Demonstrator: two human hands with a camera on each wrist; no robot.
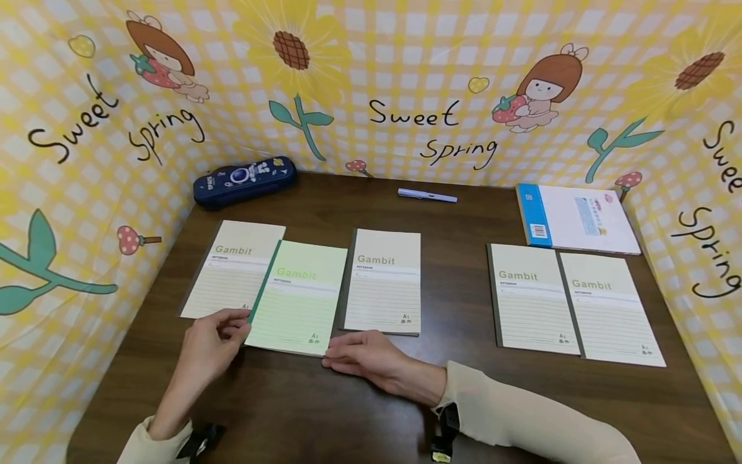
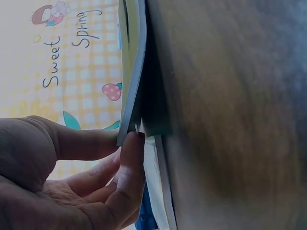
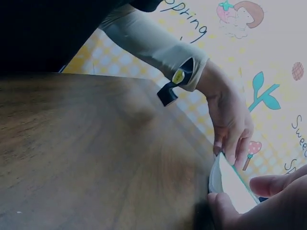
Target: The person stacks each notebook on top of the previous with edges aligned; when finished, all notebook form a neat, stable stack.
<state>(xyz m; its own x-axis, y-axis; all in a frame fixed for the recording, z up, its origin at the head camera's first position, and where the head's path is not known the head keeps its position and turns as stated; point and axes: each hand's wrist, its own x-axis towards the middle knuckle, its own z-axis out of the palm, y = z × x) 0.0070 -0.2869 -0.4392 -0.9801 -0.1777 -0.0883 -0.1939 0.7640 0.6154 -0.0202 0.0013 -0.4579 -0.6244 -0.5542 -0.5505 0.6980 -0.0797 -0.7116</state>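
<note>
A green-tinted Gambit notebook [image 1: 298,299] lies between both hands, over the right edge of a cream Gambit notebook [image 1: 232,270]. My left hand [image 1: 213,341] pinches its lower left corner between thumb and finger. At the lower right corner my right hand [image 1: 371,359] grips it; the right wrist view shows thumb and fingers on either side of the notebook [image 3: 232,187]. In the left wrist view the near edge of the notebook [image 2: 135,81] stands a little above the table. Close to its right lies another cream notebook [image 1: 382,283].
Two more cream notebooks, one left [image 1: 530,303] and one right [image 1: 617,312], lie side by side at the right. Behind them is a white and blue book [image 1: 580,219]. A blue pen [image 1: 427,195] and a dark blue pencil case [image 1: 245,182] lie along the back, before the patterned cloth wall [image 1: 406,77].
</note>
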